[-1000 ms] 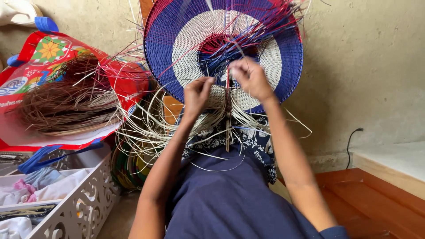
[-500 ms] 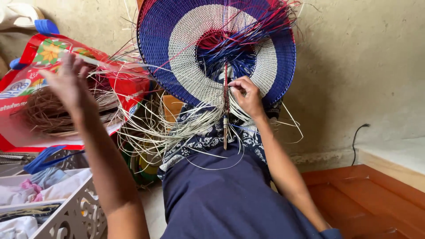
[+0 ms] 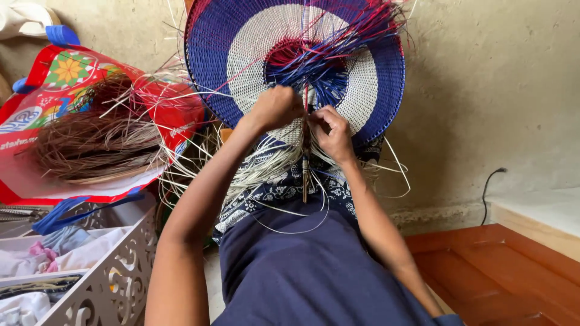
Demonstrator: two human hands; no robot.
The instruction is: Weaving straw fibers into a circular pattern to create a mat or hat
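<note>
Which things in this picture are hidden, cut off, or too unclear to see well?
- Head view: fingertips of the left hand and right hand are curled into the strands, so their grip is unclear.
- The round woven piece is cut off by the top edge.
- The white basket is cut off at the bottom left corner.

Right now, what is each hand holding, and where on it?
Both hands work at the lower middle of the round woven piece. The left hand and the right hand pinch loose pale strands beside the upright stick.
</note>
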